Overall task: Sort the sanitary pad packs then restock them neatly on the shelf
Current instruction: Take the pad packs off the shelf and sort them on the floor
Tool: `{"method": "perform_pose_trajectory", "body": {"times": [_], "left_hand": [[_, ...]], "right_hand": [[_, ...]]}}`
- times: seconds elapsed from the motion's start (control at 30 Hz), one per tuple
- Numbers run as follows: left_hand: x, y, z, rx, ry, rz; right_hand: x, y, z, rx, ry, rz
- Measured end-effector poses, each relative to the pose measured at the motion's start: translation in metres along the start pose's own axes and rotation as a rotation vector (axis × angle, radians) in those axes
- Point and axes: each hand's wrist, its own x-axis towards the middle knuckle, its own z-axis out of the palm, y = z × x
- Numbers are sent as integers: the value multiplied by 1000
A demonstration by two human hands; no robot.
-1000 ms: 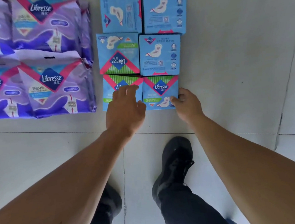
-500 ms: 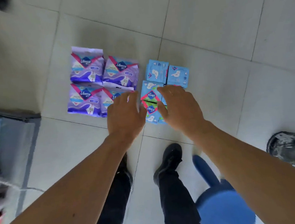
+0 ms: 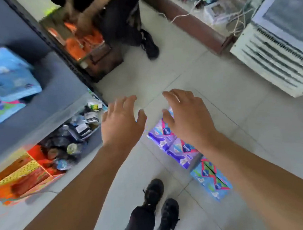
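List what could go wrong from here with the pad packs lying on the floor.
1. The purple packs and blue packs lie on the floor tiles right by the person's shoes; a step could crush or scatter the sorted groups.
2. Both the left hand and right hand are empty, so nothing is being restocked yet.
3. A second person works close by in the aisle and could bump into the carrying path.

Glossy plastic film on purple packs, wrinkled. Smoother glossy wrap on blue packs. Floor tiles pale, smooth, low sheen. Grey shelf matt, painted-metal look. White vent grille hard plastic or metal, can't tell. Black shoes matt.
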Motion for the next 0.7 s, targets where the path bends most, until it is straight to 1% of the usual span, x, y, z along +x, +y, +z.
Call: {"method": "perform_pose_trajectory", "body": {"times": [0.17, 0.3, 0.4, 0.5, 0.6, 0.7], "left_hand": [[-2, -82, -64, -9, 143, -186], [1, -148, -96, -2, 194, -301], [10, -199, -104, -22, 222, -382], [25, -252, -103, -17, 212, -441], [40, -306, -98, -5, 207, -478], [50, -350, -91, -6, 214, -477]], "right_hand": [[56, -94, 11, 46, -4, -204], [86, -165, 27, 129, 6, -312], [111, -209, 50, 161, -24, -378], [141, -249, 84, 172, -63, -403], [175, -292, 122, 162, -82, -424], [209, -334, 159, 94, -69, -461]]}}
